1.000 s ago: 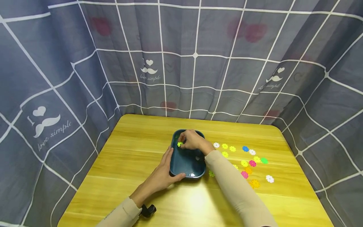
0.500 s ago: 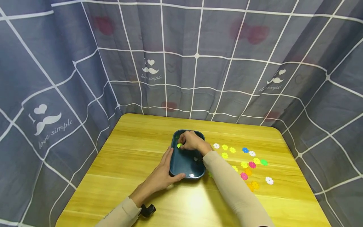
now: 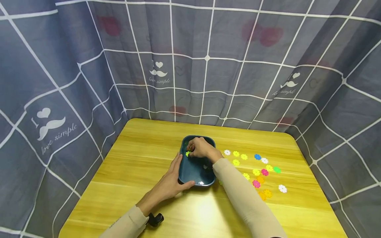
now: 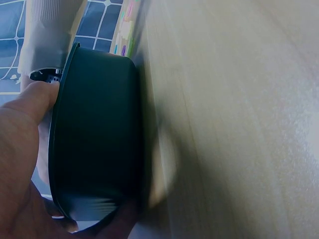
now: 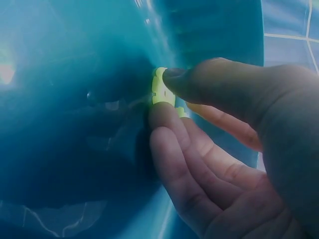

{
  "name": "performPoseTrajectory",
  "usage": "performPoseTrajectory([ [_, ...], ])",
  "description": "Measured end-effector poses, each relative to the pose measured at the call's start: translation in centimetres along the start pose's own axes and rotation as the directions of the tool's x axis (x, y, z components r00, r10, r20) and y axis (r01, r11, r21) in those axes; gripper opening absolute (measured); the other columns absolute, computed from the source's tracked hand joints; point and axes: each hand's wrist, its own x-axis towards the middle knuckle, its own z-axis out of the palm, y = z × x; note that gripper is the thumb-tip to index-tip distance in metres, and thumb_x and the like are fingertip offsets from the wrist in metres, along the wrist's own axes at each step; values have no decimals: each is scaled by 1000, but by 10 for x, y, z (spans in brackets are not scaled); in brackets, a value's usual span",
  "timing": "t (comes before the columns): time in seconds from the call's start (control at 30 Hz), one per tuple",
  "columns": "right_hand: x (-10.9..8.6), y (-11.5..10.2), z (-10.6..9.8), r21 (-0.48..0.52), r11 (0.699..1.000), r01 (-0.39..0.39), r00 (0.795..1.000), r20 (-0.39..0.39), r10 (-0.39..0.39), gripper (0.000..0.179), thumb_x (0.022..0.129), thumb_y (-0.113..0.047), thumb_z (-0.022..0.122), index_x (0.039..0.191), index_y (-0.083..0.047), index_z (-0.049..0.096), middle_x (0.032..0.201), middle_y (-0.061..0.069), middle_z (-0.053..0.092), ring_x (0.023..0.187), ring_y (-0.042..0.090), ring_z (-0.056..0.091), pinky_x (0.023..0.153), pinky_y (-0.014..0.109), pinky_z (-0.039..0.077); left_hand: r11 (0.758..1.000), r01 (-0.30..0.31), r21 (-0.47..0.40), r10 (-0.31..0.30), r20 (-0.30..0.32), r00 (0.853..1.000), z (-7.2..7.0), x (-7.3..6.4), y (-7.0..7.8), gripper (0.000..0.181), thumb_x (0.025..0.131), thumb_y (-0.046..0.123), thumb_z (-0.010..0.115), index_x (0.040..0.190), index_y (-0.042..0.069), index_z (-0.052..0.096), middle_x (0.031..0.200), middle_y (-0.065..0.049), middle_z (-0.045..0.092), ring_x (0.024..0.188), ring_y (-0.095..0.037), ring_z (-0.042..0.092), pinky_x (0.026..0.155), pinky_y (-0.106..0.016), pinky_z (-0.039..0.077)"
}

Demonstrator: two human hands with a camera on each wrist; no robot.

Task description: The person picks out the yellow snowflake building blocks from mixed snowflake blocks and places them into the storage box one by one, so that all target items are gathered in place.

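Note:
In the head view a dark blue-green oblong plastic box (image 3: 193,173) stands on the table. My right hand (image 3: 202,147) reaches inside its far left part and pinches a yellow-green flower-shaped disc (image 3: 188,154). From the right wrist view, thumb and fingertips hold this disc (image 5: 161,89) low against the box's inside; a second small yellow-green bit (image 5: 181,111) shows behind the fingers. My left hand (image 3: 168,183) spans the near left corner, fingers straight along the left side and thumb at the near rim. The left wrist view shows that thumb against the box rim (image 4: 57,134).
Several flower-shaped discs lie right of the box, among them yellow (image 3: 244,156), blue (image 3: 257,157), pink (image 3: 256,183), orange (image 3: 267,193), green (image 3: 277,170) and white (image 3: 282,188). The wooden table (image 3: 143,158) meets a grey checked curtain (image 3: 190,76) behind.
The yellow-green disc in my right hand has shifted slightly toward the near side, within the box. My left hand stays in place at the box corner.

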Motion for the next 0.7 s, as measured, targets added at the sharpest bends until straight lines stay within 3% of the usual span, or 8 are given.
performPoseTrajectory([
  [0.2, -1, 4, -1, -11, 999, 34, 999, -13, -35, 20, 99, -14, 93, 118, -13, 89, 105, 7, 88, 96, 22, 81, 90, 38, 70, 1000, -3, 1, 3, -3, 1000, -1, 1, 1, 125, 104, 55, 87, 189, 13, 6, 198, -16, 5, 173, -49, 41, 131, -68, 49],
  [0.37, -5, -8, -6, 1, 1000, -8, 1000, -7, 8, 24, 98, -10, 94, 122, -8, 89, 109, 10, 89, 100, 24, 82, 98, 44, 71, 1000, -4, -1, 4, -4, 1000, -2, 1, 1, 125, 104, 54, 87, 189, 13, 6, 198, -16, 5, 175, -49, 39, 133, -69, 48],
  [0.7, -5, -8, 2, 5, 999, -54, 997, -50, 54, 19, 96, -8, 96, 114, -11, 89, 102, 8, 87, 95, 22, 80, 91, 39, 70, 1000, -8, -18, 8, 7, 1000, 0, 0, 0, 126, 104, 53, 88, 189, 13, 6, 198, -15, 4, 177, -48, 34, 134, -69, 45],
])
